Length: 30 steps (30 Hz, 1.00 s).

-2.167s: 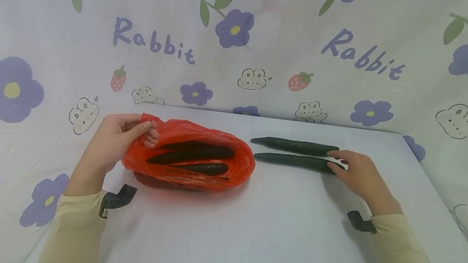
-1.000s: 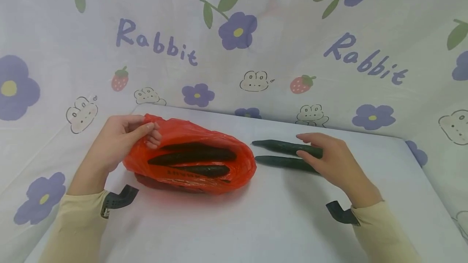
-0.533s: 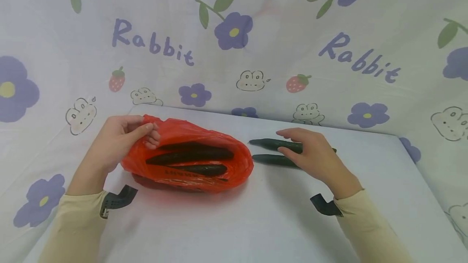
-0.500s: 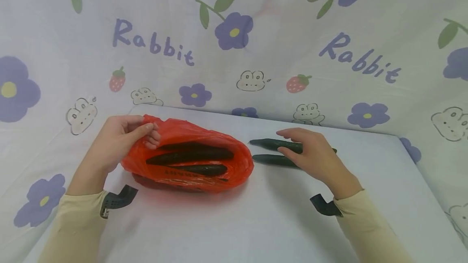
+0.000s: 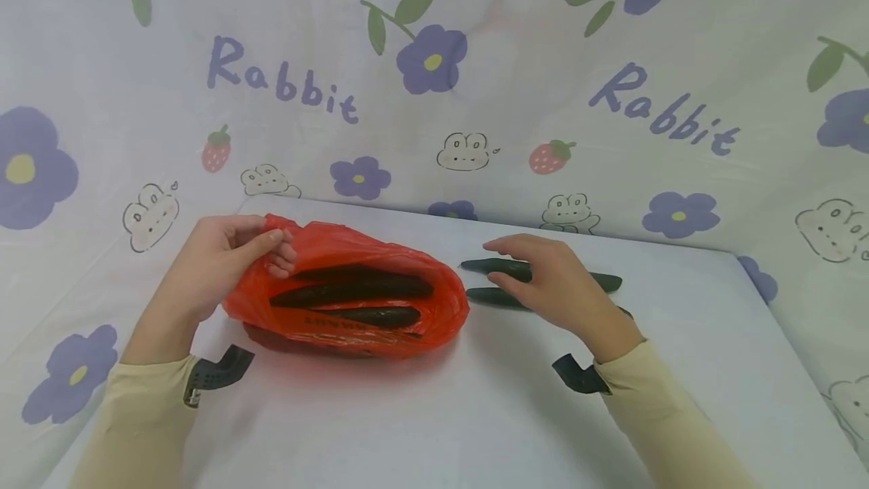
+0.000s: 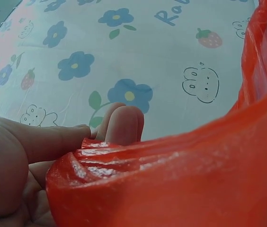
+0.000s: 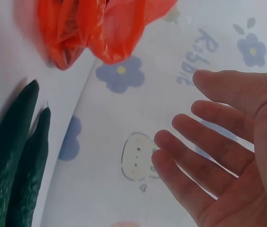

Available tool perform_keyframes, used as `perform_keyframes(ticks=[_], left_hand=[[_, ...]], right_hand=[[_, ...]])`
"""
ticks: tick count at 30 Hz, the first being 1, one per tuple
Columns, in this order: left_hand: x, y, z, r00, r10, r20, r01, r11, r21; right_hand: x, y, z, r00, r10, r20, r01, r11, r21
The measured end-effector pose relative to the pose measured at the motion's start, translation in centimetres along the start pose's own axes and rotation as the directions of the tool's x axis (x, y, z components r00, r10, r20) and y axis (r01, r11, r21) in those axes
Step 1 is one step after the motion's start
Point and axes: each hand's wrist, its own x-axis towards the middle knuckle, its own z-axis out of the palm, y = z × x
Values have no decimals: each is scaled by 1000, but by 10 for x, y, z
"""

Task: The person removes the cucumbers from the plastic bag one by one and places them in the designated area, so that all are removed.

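My left hand [image 5: 234, 255] pinches the rim of a red plastic bag [image 5: 448, 308] at its left end, thumb against fingers. The bag lies on its side with its mouth spread toward me, and several dark green cucumbers [image 5: 353, 291] show inside. In the left wrist view the gathered red film [image 6: 110, 165] sits between thumb and fingers. My right hand [image 5: 550, 278] hovers over two more cucumbers beside the bag, hiding their middles: the far cucumber [image 5: 604, 282] and the near cucumber [image 5: 492, 296]. Its fingers are spread and hold nothing, as the right wrist view shows.
Both cucumbers outside lie roughly parallel on the white table [image 5: 407, 421], tips close to the bag's right end. Behind the table's back edge hangs a white cloth [image 5: 523, 89] printed with flowers, rabbits and strawberries. A dark wrist camera [image 5: 580, 374] sticks out from the right sleeve.
My right hand has moved left along the two cucumbers, from their right ends toward the bag. My left hand keeps its grip on the bag's rim, and the cucumbers stay where they were.
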Motion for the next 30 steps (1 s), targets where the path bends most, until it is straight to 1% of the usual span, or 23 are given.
perform_keyframes(ticks=[6,13,22,27,30], left_hand=[[-1,-1,-1,1000,7,-7,-7,1000,10],[-1,0,-2,1000,15,-6,-14,1000,11],[-1,-1,-2,1000,12,-6,-11,1000,22],[-1,-2,-1,1000,8,-4,-8,1000,13],[0,-2,-1,1000,11,-1,-11,1000,5]], right_hand=[[9,-8,8,999,-42,25,42,999,5],[16,-15,16,997,-35,68,35,999,-7],[25,-23,32,994,-61,93,61,998,4],[26,-31,45,987,-110,119,107,994,29],[24,-36,54,982,-130,139,129,992,15]])
